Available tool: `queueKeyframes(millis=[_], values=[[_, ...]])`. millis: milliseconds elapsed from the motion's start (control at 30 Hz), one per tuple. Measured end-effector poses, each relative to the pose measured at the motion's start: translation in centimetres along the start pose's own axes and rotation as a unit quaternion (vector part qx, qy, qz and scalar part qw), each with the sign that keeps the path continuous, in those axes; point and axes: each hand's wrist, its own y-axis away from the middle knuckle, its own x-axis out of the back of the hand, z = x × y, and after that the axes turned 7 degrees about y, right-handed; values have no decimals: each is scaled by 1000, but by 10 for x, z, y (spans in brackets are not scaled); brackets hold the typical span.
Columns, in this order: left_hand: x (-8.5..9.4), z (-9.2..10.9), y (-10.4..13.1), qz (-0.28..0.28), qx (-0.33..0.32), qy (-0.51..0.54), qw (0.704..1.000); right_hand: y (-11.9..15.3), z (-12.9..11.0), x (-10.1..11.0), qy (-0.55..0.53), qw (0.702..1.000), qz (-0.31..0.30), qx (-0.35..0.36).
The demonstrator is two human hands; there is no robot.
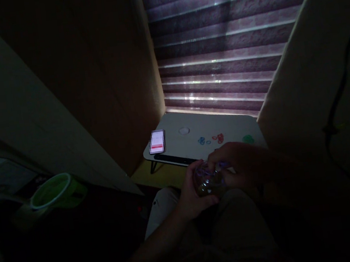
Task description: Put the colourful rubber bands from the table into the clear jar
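Above my lap, my left hand (190,200) is wrapped round a clear, shiny jar (208,185) with purple loops showing in its upper part. My right hand (239,163) comes from the right, its bent fingers at the jar's mouth; dim light hides what lies between them. Beyond the hands, small loops like rubber bands lie on the white lap table (176,120) in groups: blue bands (201,140), red bands (220,138) and green bands (248,139). A round whitish disc (184,130), perhaps the jar's lid, rests farther back.
A lit phone (157,142) lies at the table's left edge, near a dark slot (174,158) along the front. Pleated blinds (215,48) hang behind. A green basket (54,192) stands at left. A dark cable (340,96) runs down the right wall.
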Motion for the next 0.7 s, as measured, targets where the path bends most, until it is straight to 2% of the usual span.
queueKeyframes(millis=[267, 567, 700], values=[[-2, -1, 0, -13, 4, 21, 1000, 3, -2, 5, 17, 997, -4, -74], [2, -4, 1, 7, 17, 32, 999, -4, 14, -2, -16, 1000, -17, 2], [5, -3, 0, 3, 22, 39, 999, -4, 11, -2, -7, 999, 14, -29]])
